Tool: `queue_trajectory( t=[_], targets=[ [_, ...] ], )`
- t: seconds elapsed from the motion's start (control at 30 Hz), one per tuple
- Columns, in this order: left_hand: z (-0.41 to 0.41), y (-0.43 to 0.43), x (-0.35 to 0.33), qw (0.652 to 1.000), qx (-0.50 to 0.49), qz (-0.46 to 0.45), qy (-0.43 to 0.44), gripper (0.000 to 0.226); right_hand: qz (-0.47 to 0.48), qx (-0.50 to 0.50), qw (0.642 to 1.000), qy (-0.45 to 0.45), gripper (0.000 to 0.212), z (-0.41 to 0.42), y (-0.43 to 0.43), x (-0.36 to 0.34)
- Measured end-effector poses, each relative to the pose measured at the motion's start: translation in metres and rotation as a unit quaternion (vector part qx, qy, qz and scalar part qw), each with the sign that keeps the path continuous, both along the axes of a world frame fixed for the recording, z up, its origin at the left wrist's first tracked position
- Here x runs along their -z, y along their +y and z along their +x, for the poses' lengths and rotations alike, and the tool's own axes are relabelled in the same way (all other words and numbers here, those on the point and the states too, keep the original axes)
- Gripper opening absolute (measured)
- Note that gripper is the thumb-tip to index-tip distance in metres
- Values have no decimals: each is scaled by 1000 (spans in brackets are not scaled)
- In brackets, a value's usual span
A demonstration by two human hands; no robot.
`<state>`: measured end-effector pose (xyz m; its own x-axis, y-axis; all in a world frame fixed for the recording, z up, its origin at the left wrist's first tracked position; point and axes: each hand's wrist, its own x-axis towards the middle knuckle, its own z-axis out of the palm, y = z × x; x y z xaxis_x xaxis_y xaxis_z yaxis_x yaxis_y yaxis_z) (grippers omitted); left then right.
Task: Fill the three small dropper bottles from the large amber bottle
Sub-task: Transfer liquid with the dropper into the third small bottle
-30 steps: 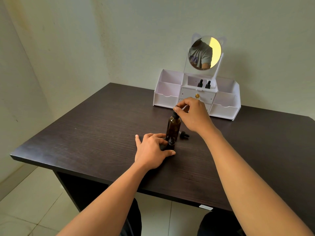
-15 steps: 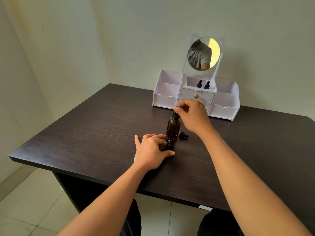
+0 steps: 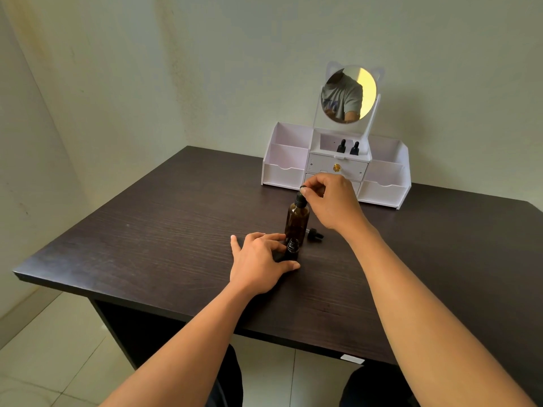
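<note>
No readable text, label or number on anything here.

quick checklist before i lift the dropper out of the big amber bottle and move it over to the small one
1. Right hand pinching the dropper top of the large amber bottle: ok.
2. Left hand steadying the small bottle: ok.
3. Small bottle uncapped, threads showing: ok.
4. Its dropper cap lies on the table, out of the path: ok.
5. Liquid drawn into the dropper: cannot tell.
6. Other two dropper bottles in the white organizer, whether filled: cannot tell.
</note>
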<state>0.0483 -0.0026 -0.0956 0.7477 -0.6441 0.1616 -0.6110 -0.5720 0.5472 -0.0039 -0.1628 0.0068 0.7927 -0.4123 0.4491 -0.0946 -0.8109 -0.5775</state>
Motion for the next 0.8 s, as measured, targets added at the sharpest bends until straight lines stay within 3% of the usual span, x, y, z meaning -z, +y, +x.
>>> queue_trajectory(
  t=[0.8],
  targets=[
    [-1,0,-1,1000,0,-8,2,43,-22,-5,999,23,4,1,3,-4]
  ],
)
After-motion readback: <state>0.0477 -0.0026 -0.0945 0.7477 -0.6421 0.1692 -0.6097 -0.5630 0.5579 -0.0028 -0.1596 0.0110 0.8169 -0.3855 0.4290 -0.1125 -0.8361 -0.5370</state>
